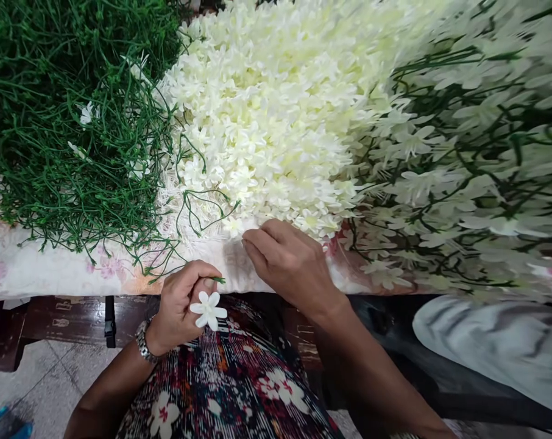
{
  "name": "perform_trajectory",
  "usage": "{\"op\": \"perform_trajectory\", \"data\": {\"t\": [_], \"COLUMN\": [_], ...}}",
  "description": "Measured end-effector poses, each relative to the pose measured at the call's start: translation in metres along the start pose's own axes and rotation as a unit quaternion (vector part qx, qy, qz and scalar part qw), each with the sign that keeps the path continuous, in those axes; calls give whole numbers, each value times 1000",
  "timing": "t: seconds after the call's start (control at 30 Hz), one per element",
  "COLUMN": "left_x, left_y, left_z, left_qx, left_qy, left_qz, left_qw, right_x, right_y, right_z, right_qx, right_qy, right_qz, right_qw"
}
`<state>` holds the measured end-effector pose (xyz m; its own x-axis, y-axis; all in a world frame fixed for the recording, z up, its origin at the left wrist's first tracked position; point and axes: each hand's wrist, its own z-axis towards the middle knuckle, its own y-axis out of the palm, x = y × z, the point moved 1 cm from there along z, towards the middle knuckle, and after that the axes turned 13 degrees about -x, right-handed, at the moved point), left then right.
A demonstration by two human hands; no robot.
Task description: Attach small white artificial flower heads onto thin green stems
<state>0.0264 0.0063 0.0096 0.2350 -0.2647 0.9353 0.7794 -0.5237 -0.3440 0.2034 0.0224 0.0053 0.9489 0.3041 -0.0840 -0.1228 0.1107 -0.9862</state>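
My left hand (pixel 184 305) is closed in a pinch on a thin green stem (pixel 217 280), and a small white artificial flower (pixel 209 310) sits on it below the fingers. A metal watch (pixel 144 343) is on that wrist. My right hand (pixel 287 262) reaches forward to the near edge of a big heap of loose white flowers (pixel 276 116). Its fingers are curled together at the pile, and I cannot see whether anything is between them.
A tangle of bare green stems (pixel 70 122) fills the left of the table. Finished stems with white flowers (pixel 477 158) lie on the right. A flowered cloth (pixel 52 268) covers the table edge. A white bag or cloth (pixel 499 341) lies low right.
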Motion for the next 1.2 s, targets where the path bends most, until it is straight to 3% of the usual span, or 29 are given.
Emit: {"op": "perform_trajectory", "data": {"t": [0.17,0.4,0.7,0.8,0.93,1.2], "left_x": [-4,-6,1,2,1,-5], "left_y": [-1,1,6,9,12,10], "left_z": [-3,3,19,21,22,19], "left_qx": [-17,8,53,45,36,82], "left_qy": [36,25,69,87,113,97], "left_qz": [-59,-107,2,50,116,51], "left_qw": [997,994,996,994,986,991], "right_x": [3,2,-3,-7,-11,-9], "right_y": [-2,-7,-11,-14,-15,-10], "right_z": [-5,-3,-8,-10,-12,-16], "right_qx": [27,57,63,46,51,72], "right_qy": [-13,-6,-47,-68,-95,-72], "right_qz": [119,265,302,336,307,319], "right_qw": [992,963,950,938,946,942]}}
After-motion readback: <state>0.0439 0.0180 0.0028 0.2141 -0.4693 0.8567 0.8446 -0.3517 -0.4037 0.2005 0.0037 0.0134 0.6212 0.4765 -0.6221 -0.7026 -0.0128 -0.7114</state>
